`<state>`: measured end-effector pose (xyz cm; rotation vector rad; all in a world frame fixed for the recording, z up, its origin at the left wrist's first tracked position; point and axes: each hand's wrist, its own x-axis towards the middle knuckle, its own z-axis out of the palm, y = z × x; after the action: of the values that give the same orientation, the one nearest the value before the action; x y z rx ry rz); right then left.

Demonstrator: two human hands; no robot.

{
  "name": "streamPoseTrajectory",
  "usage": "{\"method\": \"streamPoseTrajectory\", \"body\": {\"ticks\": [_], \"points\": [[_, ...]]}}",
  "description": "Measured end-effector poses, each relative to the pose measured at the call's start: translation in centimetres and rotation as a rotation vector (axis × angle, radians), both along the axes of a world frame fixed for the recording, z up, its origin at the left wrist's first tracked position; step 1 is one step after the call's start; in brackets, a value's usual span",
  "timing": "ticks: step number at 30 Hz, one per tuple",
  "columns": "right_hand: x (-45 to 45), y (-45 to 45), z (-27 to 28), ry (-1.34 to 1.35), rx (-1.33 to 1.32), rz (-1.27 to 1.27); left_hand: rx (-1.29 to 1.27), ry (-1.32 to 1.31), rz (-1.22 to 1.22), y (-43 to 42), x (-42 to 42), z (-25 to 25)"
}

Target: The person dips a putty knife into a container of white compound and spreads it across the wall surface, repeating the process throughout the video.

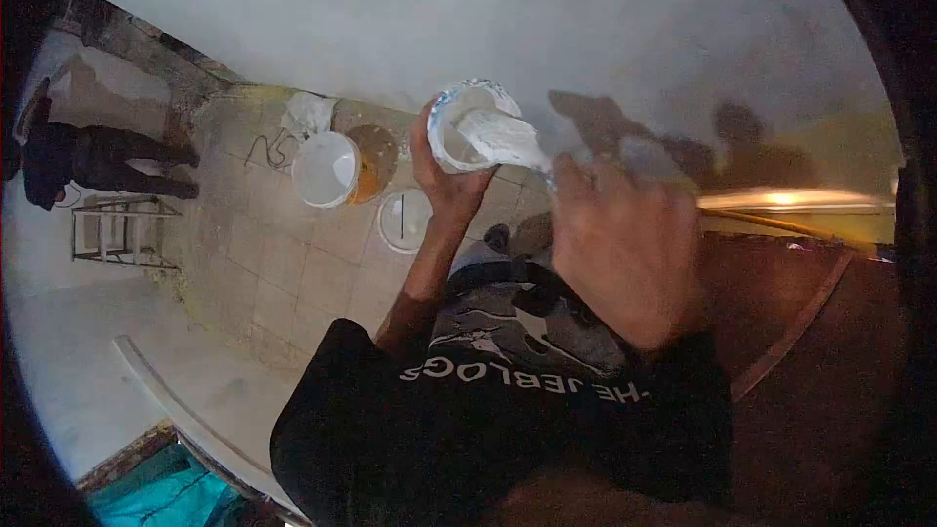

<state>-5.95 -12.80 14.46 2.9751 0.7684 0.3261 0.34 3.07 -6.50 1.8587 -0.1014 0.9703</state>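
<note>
My left hand [454, 181] is closed around a small round tub [436, 129], holding it up with its opening facing the camera. White material coats the rim and inside of the tub. A brush-like tool [500, 137], thickly covered in white, has its wide end over the tub's opening. Its handle runs into my right hand [625, 239], whose fingers are wrapped round it and slightly blurred. The exact shape of the tool is hidden by the white coating.
On the tiled floor [278, 273] stand an open bucket [325, 169] and a round lid [402, 222], with a plastic bag [310, 114] and a cable nearby. At the far left are another person [107, 158] and a ladder [122, 232]. A pale wall [390, 20] rises ahead.
</note>
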Motion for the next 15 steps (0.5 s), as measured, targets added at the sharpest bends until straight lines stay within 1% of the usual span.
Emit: {"method": "streamPoseTrajectory", "body": {"ticks": [1, 2, 4, 5, 8, 11, 15], "points": [[0.4, 0.9, -0.1, -0.042, -0.083, 0.029, 0.029, -0.050, -0.002, 0.3, 0.1, -0.1], [0.5, 1.2, 0.0, -0.047, -0.073, 0.033, 0.060, -0.102, -0.004, 0.5, 0.1, -0.2], [0.7, 1.7, 0.0, 0.126, -0.065, 0.041, 0.078, -0.152, -0.013, 0.1, 0.1, 0.7], [0.8, 1.9, -0.1, 0.127, -0.063, 0.038, 0.087, -0.202, -0.029, -0.1, 0.1, 1.3], [1.2, 2.5, -0.6, 0.123, -0.080, 0.045, 0.080, -0.232, -0.065, -0.3, -0.5, 2.2], [1.4, 2.6, -1.1, 0.045, -0.042, 0.039, 0.049, -0.257, -0.132, -0.4, -0.6, 2.2], [2.0, 2.4, -1.4, 0.063, -0.036, 0.034, 0.075, -0.205, -0.198, -0.6, -0.3, 2.2]]}}
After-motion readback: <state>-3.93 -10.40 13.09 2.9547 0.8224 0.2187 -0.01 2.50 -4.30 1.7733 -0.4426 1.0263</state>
